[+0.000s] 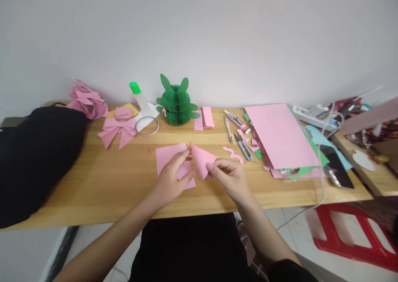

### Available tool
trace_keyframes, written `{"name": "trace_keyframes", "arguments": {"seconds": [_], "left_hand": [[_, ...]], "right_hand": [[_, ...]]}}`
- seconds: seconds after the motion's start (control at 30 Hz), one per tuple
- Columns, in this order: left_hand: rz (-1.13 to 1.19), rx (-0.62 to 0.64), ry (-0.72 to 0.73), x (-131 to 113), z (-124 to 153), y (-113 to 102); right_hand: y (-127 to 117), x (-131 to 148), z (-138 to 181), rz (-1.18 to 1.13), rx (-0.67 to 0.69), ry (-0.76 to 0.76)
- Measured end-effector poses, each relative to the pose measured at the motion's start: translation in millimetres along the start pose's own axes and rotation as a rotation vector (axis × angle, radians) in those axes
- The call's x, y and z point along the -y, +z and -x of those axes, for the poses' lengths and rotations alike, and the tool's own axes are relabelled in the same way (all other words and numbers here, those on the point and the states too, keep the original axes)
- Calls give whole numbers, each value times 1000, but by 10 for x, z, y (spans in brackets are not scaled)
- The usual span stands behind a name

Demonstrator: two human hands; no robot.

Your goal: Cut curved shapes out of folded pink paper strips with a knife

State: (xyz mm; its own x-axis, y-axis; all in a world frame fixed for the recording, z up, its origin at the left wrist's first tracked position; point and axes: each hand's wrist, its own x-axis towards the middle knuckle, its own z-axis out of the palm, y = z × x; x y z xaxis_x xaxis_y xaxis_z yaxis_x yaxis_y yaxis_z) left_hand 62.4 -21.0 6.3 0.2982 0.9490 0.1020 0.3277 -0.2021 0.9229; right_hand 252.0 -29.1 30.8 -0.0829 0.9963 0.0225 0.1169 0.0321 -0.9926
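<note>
Between my hands is a folded pink paper triangle [202,160], raised a little over the wooden table. My right hand [228,176] pinches its lower right side between thumb and fingers. At its left edge is my left hand [174,176], thumb and fingers apart; whether the fingertips touch the triangle is hard to tell. Under my left hand lies a flat pink paper sheet [168,153], partly covered by it. Just beyond my right hand rests a wavy pink paper cutout [233,154], with blue-handled thread snips [243,146] close by.
A green honeycomb paper figure [177,104] stands at the back, with a glue bottle [141,97], tape ring [147,126] and pink paper bow [117,128] to its left. Rightward lie a glue tube [238,121], a pen-shaped cutter [229,129], stacked pink sheets [281,137] and a phone [337,166]. Black cloth [40,157] covers the left end.
</note>
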Motion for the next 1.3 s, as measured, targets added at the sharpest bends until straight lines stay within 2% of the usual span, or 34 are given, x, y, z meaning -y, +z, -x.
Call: {"name": "trace_keyframes", "arguments": {"seconds": [0.17, 0.37, 0.43, 0.57, 0.67, 0.73, 0.87, 0.93, 1.0, 1.07, 1.17, 1.23, 1.3], "left_hand": [[100, 81, -122, -68, 30, -12], [458, 353, -198, -220, -21, -16], [541, 391, -246, -250, -31, 27], [726, 318, -375, -253, -26, 112], [735, 258, -399, -222, -23, 94], [706, 198, -397, -173, -32, 34], [545, 28, -350, 16, -102, -105], [360, -115, -303, 121, -164, -142], [189, -191, -222, 190, -233, -157], [-92, -148, -6, 201, -297, -161], [-494, 25, 439, 112, -376, -164], [-555, 90, 623, 17, -420, -165], [-535, 84, 704, -64, -460, -171]], "right_hand": [[30, 31, 28, -14, -59, 23], [80, 31, 36, -98, -54, -11], [104, 33, 29, -112, -57, -65], [125, 55, 10, -83, -33, -216], [81, 53, -24, -19, -15, -236], [15, 14, -75, 9, 3, -139], [-158, -163, -268, 12, 82, 203], [-230, -258, -391, 24, 122, 291], [-281, -313, -511, 43, 159, 361], [-312, -304, -614, 70, 186, 416], [-334, -170, -712, 109, 215, 445], [-326, -35, -743, 127, 231, 437], [-287, 92, -759, 158, 255, 410]]}}
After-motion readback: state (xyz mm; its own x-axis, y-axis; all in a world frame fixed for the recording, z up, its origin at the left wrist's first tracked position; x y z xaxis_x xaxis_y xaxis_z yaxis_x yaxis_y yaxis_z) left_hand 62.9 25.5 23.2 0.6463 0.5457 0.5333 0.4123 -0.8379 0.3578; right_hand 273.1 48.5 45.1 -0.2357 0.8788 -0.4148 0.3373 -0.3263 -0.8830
